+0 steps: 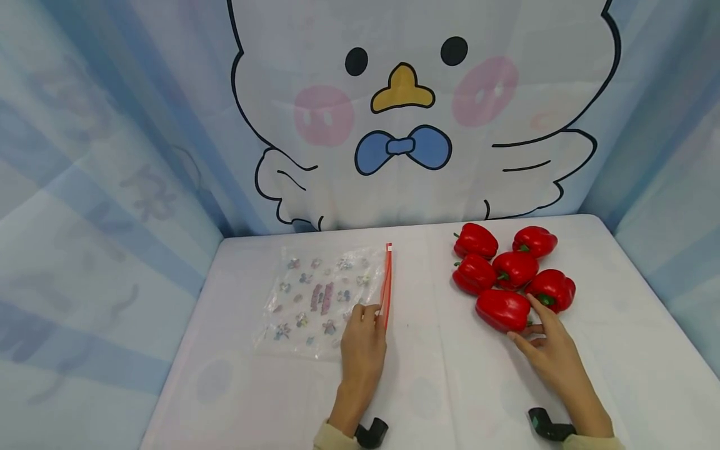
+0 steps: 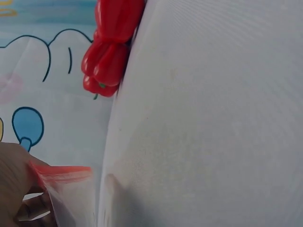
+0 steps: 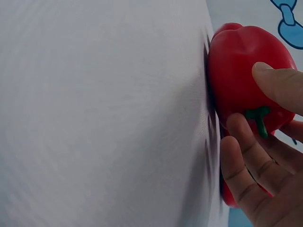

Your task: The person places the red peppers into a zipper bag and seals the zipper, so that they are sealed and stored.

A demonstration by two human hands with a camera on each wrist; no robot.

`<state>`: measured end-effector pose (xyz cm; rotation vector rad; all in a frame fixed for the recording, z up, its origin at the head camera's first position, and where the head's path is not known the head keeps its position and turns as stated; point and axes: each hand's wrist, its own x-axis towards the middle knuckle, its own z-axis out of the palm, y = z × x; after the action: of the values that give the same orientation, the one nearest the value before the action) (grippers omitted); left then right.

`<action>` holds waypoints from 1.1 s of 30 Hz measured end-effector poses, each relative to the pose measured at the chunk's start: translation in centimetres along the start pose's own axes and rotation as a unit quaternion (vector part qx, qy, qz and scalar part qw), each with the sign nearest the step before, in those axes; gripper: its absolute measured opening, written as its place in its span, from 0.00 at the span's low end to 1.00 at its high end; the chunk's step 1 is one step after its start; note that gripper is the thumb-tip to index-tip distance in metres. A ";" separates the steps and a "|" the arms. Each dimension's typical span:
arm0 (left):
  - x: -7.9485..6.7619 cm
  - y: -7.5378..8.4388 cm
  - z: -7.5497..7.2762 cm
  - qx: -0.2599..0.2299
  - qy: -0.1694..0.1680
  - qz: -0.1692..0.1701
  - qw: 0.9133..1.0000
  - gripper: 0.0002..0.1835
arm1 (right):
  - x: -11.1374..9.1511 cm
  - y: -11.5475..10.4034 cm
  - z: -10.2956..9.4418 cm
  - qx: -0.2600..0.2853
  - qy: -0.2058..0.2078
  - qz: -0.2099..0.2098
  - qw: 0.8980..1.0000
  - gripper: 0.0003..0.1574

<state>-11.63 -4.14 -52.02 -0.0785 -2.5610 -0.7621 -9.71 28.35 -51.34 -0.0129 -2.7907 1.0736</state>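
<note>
My left hand (image 1: 364, 340) grips the right edge of a clear zip bag (image 1: 315, 300) near its red zip strip (image 1: 387, 275). The bag lies flat and is printed with small flowers. In the left wrist view, my left fingers hold the bag's red strip (image 2: 66, 172) at the lower left. My right hand (image 1: 554, 356) is around the stem end of the nearest red bell pepper (image 1: 502, 310), which lies on its side. In the right wrist view, the thumb (image 3: 279, 85) lies on that pepper (image 3: 246, 61), with other fingertips close to its green stem.
Several other red bell peppers (image 1: 514, 270) sit clustered just behind the held one, on the right side of the white table (image 1: 427, 387). A curtain (image 1: 337, 200) with a cartoon face hangs along the table's back edge, and blue curtains flank both sides.
</note>
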 end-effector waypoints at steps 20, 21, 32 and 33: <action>-0.3 -0.7 -0.6 0.048 0.084 0.096 0.991 0.14 | 0.3 -2.6 1.3 0.074 -0.012 -0.032 0.997 0.54; -0.3 -0.7 -0.6 0.046 0.086 0.096 0.991 0.14 | 0.4 -2.8 1.5 0.077 -0.015 -0.038 0.996 0.53; -0.4 -0.8 -0.7 0.033 0.091 0.083 0.992 0.11 | 1.3 -5.1 4.6 0.122 -0.051 -0.053 0.990 0.51; -0.4 -0.7 -0.7 0.032 0.089 0.082 0.992 0.11 | 1.5 -5.3 4.8 0.127 -0.055 -0.052 0.989 0.51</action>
<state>-11.10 -5.10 -52.00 -0.1886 -2.3737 -0.5969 -11.63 21.24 -51.12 0.2243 -2.6893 1.4335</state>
